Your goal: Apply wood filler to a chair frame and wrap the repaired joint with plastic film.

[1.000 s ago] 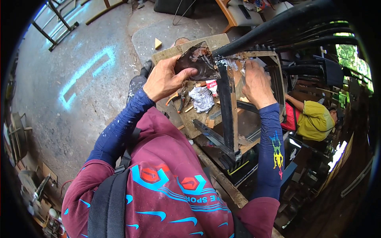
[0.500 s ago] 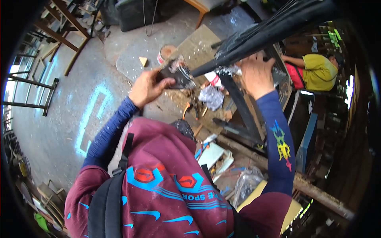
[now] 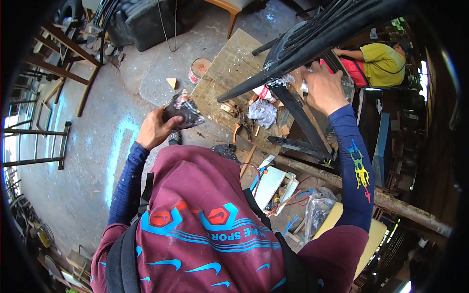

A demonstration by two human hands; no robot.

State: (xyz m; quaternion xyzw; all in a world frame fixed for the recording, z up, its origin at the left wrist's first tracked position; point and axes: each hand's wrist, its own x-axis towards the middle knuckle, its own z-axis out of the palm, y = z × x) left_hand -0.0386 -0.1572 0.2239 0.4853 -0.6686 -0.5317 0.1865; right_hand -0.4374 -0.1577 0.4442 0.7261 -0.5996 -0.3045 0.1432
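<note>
Currently | hands [image 3: 153, 129] well apart | left holds dark slab [image 3: 181, 113] outside board [image 3: 233, 57] edge

Cool, even daylight brightens the concrete floor [image 3: 97, 161] on the left, while the right side sinks into deep shadow, broken by small blown-out gaps [image 3: 424, 73]. Black fisheye vignetting rings the view, straight edges bend, and detail softens near the rim.

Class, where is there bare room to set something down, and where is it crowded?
Free: paint-marked floor between the dark frame and left sleeve; wooden board, lightly flecked, between tin and black bar. Crowded: around the crumpled cloth, pliers and right hand.
</note>
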